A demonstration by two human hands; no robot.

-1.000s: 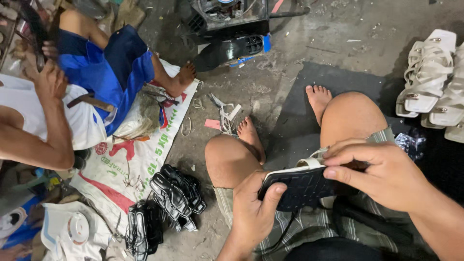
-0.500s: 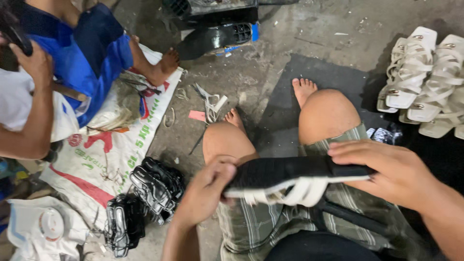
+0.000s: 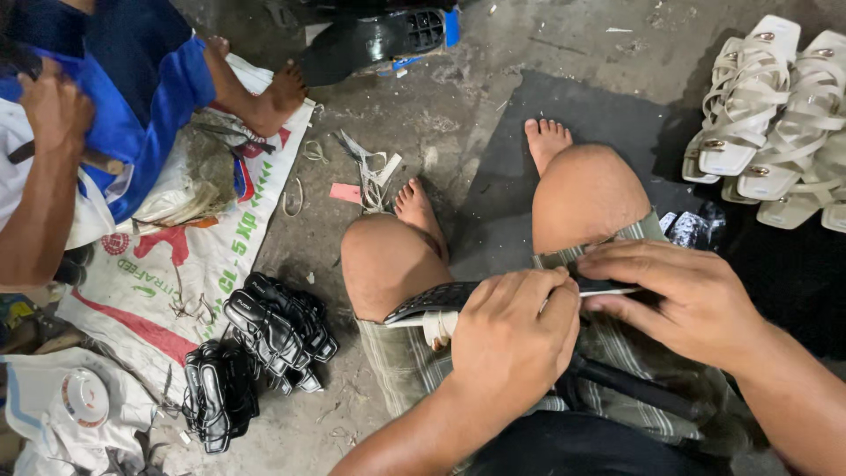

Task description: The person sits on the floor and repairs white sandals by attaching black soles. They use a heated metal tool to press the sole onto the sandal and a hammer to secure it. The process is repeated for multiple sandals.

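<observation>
**Sandal sole held flat across the lap, both hands on it**

While the person sits on the concrete floor (image 3: 458, 106) with knees up, a black sandal sole (image 3: 434, 300) lies across the lap, just above the striped shorts (image 3: 608, 353). Its long axis runs pretty much left to right, nearly level. One end pokes out past the left hand (image 3: 515, 339) toward the left knee; the other end runs under the right hand (image 3: 683, 295), so I can't see where it stops. The textured black underside faces up, and a bit of white strap (image 3: 438, 328) hangs below it near the left hand.

Left hand sits on top of the middle of the sole, fingers (image 3: 538, 286) curled over its far edge and closed on it. Right hand comes in from the other side, fingers (image 3: 617, 257) stretched long and held together, laid along the sole's top edge and pressing it. So the sole is sandwiched between the two hands, with only the left end clear.

Around them: a heap of black sandal straps (image 3: 264, 339) on the floor just left of the left knee, a stack of white sandals (image 3: 767, 115) well off to the right, and a dark mat (image 3: 608, 115) under the right foot. Another person in blue shorts (image 3: 132, 79) sits at the upper left on a printed sack (image 3: 189, 264), their hand (image 3: 55, 106) up near the edge of view. Small white bowl (image 3: 84, 397) bottom left.
</observation>
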